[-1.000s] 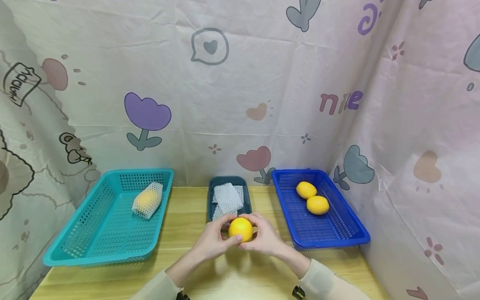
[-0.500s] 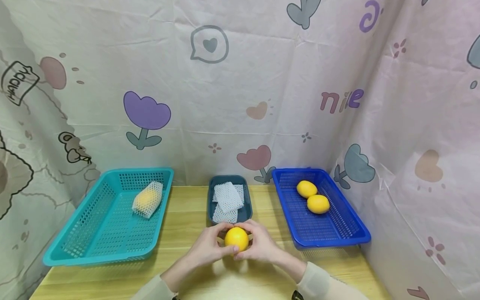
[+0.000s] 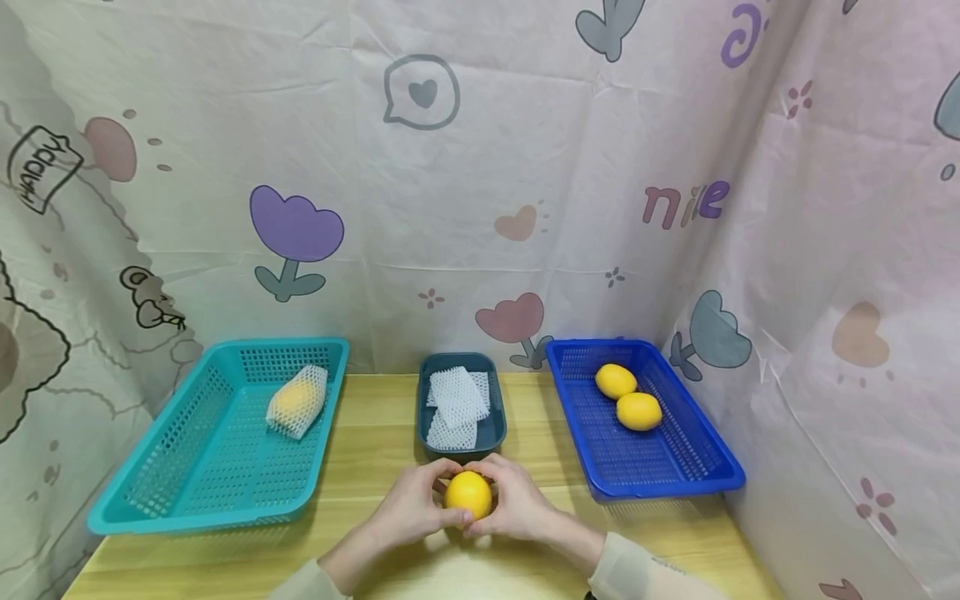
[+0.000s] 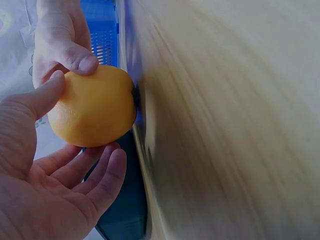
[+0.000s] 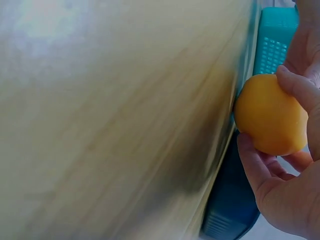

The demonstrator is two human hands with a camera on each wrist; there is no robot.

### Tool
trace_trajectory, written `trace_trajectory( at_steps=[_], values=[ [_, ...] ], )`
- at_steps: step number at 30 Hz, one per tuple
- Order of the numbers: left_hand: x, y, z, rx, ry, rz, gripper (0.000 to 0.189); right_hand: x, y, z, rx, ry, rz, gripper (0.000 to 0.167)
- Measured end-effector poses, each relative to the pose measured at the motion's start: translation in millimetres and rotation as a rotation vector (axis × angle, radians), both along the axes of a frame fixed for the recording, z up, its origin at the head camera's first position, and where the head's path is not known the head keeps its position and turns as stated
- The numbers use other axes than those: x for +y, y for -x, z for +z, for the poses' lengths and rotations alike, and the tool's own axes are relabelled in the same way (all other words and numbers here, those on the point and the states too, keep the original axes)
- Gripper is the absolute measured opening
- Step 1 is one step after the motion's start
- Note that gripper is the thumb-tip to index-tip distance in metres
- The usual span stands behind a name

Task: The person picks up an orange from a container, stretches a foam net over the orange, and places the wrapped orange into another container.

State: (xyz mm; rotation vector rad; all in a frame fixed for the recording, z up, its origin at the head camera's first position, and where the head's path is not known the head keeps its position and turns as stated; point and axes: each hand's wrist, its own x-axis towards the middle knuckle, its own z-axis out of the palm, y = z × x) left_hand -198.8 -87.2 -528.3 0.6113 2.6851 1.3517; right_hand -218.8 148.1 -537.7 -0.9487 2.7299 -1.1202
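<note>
A yellow lemon is held between both hands, just in front of the small dark teal tray. My left hand grips its left side, thumb in front and fingers curled behind. From the other side my right hand grips it the same way, and the two thumb tips nearly meet. The left wrist view shows the lemon with the left fingers under it and one end turned to the table. In the right wrist view, the right thumb and fingers bracket the lemon. Several white foam nets lie in the tray.
At left stands a turquoise basket holding a foam-netted yellow fruit. A blue basket at right holds a rear lemon and a front lemon. A printed curtain hangs behind the wooden table.
Both hands have drawn the lemon back toward the body and slightly left, away from the small tray. Its foam nets are now uncovered in view. The baskets have stayed put.
</note>
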Motion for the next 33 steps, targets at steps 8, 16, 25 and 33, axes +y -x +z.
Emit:
trace_trajectory(
  at_steps=[8,16,25,33],
  values=[
    [-1.7,-2.3,0.2,-0.001,0.008,0.012,0.059,0,1.1,-2.0,0.015,0.0,0.022,0.079],
    [-2.7,-2.7,4.9,0.018,0.026,0.004,0.052,1,1.0,-3.2,0.005,-0.014,0.032,0.077],
    [0.0,4.6,21.4,0.05,0.029,0.048,0.047,0,0.7,0.1,0.018,-0.042,0.025,0.08],
    [2.3,19.1,38.0,0.127,0.013,0.136,0.039,-2,-2.7,-2.1,0.03,-0.07,0.01,0.083]
  ],
)
